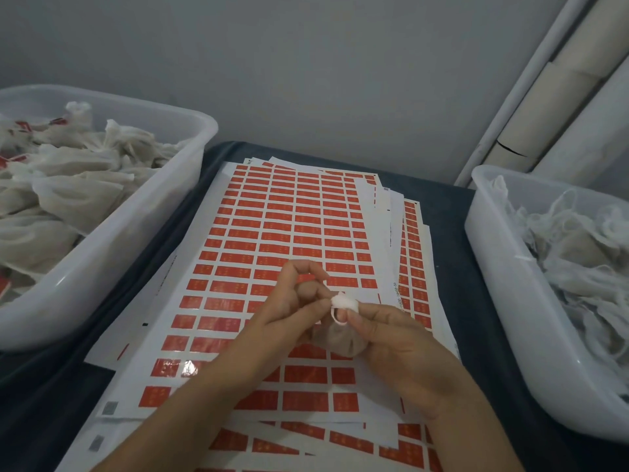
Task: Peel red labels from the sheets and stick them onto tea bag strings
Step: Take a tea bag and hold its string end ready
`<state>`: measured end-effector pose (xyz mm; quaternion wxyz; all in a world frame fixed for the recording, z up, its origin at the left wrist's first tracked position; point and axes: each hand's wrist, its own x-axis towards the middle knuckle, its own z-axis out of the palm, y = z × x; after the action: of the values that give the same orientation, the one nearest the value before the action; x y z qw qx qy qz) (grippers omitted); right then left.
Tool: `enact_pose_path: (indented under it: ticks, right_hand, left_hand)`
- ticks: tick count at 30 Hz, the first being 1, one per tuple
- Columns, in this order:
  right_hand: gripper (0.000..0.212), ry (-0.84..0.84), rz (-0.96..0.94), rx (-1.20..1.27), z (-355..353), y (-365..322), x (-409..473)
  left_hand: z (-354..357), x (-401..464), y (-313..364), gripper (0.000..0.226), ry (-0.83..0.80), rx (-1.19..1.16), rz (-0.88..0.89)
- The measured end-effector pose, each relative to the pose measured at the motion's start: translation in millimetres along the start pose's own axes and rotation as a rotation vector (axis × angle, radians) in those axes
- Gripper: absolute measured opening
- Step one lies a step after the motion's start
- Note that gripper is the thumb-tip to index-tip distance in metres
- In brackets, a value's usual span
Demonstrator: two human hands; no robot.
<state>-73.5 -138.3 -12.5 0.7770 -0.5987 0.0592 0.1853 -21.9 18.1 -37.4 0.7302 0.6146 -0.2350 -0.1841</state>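
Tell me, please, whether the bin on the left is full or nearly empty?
Full. The left bin is heaped with tea bags up to about its rim, several showing red labels.

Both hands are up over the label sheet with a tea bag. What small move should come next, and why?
Probably bring the red label down onto the string and press it shut. The left hand pinches the label just above the tea bag, which the right hand holds by its gathered top, and the string loop looks bare.
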Motion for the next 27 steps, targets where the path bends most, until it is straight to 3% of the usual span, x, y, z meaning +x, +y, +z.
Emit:
enact_pose_path:
  ticks: [4, 6, 8, 12, 14, 16, 23, 27]
  right_hand:
    - [0.027, 0.042, -0.036, 0.084, 0.2, 1.2, 0.5]
    - [0.027, 0.11, -0.047, 0.066, 0.2, 1.5, 1.8]
    - [0.027, 0.203, -0.057, -0.058, -0.7, 2.8, 2.5]
    - [0.027, 0.261, -0.075, -0.195, 1.7, 1.4, 1.9]
    - [0.025, 0.272, -0.08, -0.224, 3.3, 0.3, 0.9]
    - [0.021, 0.298, -0.097, -0.266, 3.6, 1.2, 0.8]
    - [0.018, 0.325, -0.152, -0.33, 3.7, 3.1, 2.6]
    - [0.023, 0.277, -0.143, -0.335, 4.0, 1.8, 1.4]
  left_hand:
    - [-2.3, 1.0, -2.0, 0.033, -0.041, -0.222, -0.089]
    - [-1.3, 1.3, -0.8, 0.039, 0.005, -0.221, -0.068]
    - [4.0, 0.1, 3.4, 0.037, 0.128, 0.053, 0.036]
    - [12.1, -5.6, 3.8, 0.032, 0.255, 0.777, 0.532]
    - [13.9, -7.3, 1.2, 0.034, 0.252, 0.92, 0.577]
    - [13.0, -7.5, 0.0, 0.029, 0.246, 0.966, 0.514]
    - [10.8, -6.2, -5.9, 0.019, 0.142, 0.773, 0.281]
    - [7.2, -5.1, 7.0, 0.025, 0.189, 0.275, 0.078]
